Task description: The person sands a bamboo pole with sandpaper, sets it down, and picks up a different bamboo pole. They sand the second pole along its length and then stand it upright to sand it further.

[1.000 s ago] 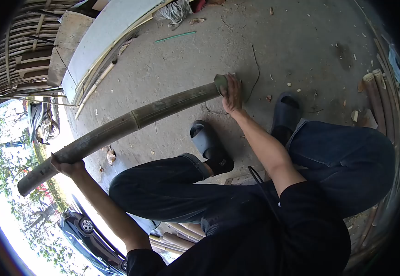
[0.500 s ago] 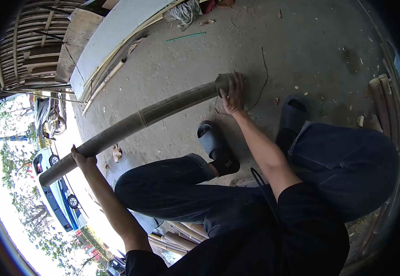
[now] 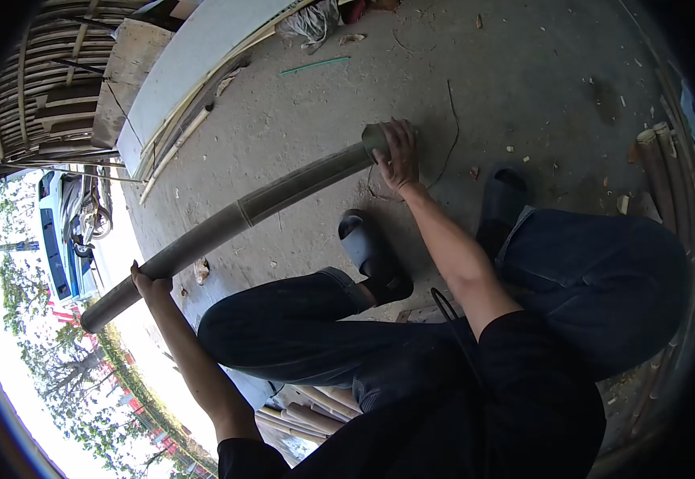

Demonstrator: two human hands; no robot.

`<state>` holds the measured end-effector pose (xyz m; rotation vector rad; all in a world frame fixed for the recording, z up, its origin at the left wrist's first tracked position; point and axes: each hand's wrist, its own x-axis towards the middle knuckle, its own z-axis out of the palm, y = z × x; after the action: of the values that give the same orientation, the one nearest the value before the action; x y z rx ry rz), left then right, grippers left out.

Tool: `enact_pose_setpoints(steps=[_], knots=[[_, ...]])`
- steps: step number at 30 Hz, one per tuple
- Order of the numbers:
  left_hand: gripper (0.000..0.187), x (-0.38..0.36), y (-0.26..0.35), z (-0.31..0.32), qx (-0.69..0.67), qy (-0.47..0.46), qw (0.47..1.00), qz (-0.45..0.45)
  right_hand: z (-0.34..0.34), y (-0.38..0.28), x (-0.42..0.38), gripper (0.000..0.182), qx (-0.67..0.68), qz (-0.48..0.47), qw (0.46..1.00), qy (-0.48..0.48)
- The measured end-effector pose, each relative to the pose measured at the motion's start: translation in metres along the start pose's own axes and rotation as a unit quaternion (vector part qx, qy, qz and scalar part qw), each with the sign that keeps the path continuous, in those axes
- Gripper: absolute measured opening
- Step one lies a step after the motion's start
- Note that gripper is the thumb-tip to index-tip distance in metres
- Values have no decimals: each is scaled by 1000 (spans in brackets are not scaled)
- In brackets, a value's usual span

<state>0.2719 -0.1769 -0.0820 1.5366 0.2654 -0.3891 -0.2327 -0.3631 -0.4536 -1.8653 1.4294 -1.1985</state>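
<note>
A long, thick bamboo pole (image 3: 204, 238) with a node ring near its middle is held across the space before me, over the concrete floor. Near its lower left end, my left hand (image 3: 152, 286) is closed round it from beneath, the thumb showing on the upper side. My right hand (image 3: 399, 156) grips the other end, fingers wrapped over a wider green collar-like piece (image 3: 376, 142) at the tip. How that piece is joined to the pole cannot be made out.
Bamboo poles (image 3: 657, 172) lean at the right edge, and more lie below my legs. A pale board (image 3: 192, 48) edged with thin strips is at upper left. A green strip (image 3: 314, 66) and a thin cord (image 3: 452, 120) lie on the floor. Outside stands a motorbike (image 3: 92, 211).
The pole's lower left end has shifted slightly right and down, with both hands still on it. The blue and white vehicle outside has moved upward in view.
</note>
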Motion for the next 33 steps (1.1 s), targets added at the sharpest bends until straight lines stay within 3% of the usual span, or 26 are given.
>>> enact_pose_setpoints(steps=[2, 4, 7, 9, 11, 15, 18, 21, 23, 26, 30, 33], knots=[[63, 1, 2, 4, -1, -18, 1000, 19, 4, -13, -3, 75, 3, 66, 998, 2], [67, -4, 2, 12, -10, -44, 998, 45, 15, -72, -19, 76, 20, 6, 1000, 3], [68, -27, 4, 32, -5, -44, 997, 67, 25, -162, -34, 78, 129, -82, 981, -118], [67, -25, 4, 29, -9, -42, 997, 59, 33, -167, -33, 76, 118, -99, 979, -135], [67, -21, 5, 20, -7, -36, 998, 51, 21, -138, -17, 70, 96, -99, 986, -91], [65, -21, 0, 5, -15, -41, 998, 42, 10, -2, 5, 50, 28, 58, 997, 42], [63, -29, -1, 12, -12, -54, 996, 72, 8, 14, 10, 47, -45, 92, 995, -2], [61, -44, 3, 31, -10, -73, 990, 118, 9, -86, 19, 50, -20, 71, 995, -70], [59, -53, 6, 40, -24, -113, 979, 170, 7, -177, 24, 54, 116, -3, 981, -153], [48, -96, 3, 59, -40, -110, 972, 206, 17, -277, 18, 55, 166, -85, 980, -73], [41, -72, 11, 41, -65, -154, 961, 219, 4, -238, 17, 57, 167, -90, 979, -70], [45, -70, 6, 34, -82, -172, 959, 209, -7, -113, 6, 54, 46, 20, 998, -30]])
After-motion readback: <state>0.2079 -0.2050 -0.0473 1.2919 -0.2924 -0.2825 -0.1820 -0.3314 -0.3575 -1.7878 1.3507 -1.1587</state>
